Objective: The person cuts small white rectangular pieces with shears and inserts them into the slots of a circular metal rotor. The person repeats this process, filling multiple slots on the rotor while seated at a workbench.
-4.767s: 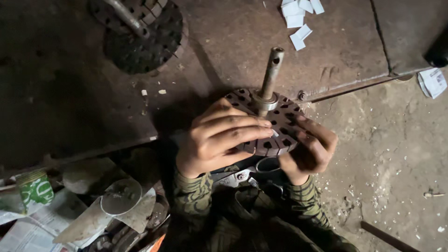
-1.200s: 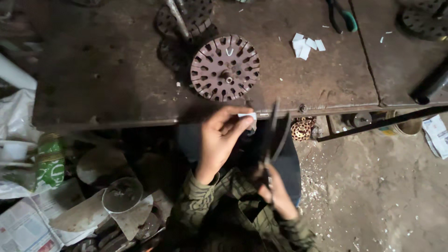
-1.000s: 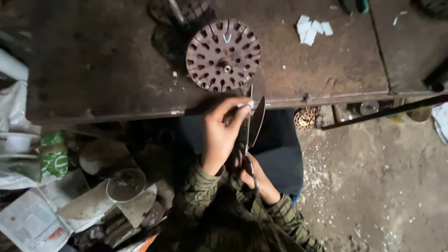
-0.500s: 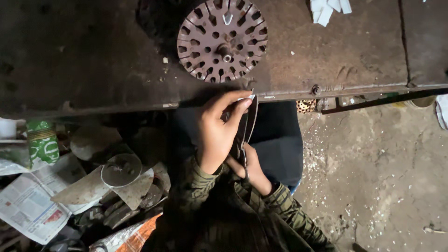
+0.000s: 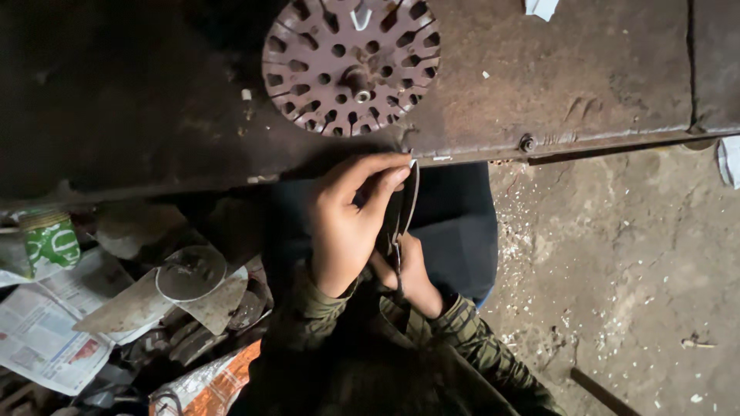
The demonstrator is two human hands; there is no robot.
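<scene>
My left hand (image 5: 351, 223) covers most of my right hand (image 5: 408, 270), so I cannot tell how its fingers grip the scissors (image 5: 402, 219); whatever sits between the blade tips is too small to make out. The slotted metal disc (image 5: 351, 65) is cut off by the top edge; the white paper scrap (image 5: 542, 8) is too.

Left hand (image 5: 351, 223) pinches scissors' (image 5: 402, 208) tip w/ right hand (image 5: 408, 270) on handles — slotted rotor disc (image 5: 351, 65) on bench (image 5: 539, 85) above.

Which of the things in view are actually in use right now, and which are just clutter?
In use: scissors, held by right hand; small white slip pinched by left hand; slotted metal disc on workbench.

Lying about: newspaper, green tin, round lid, paper scraps.
</scene>
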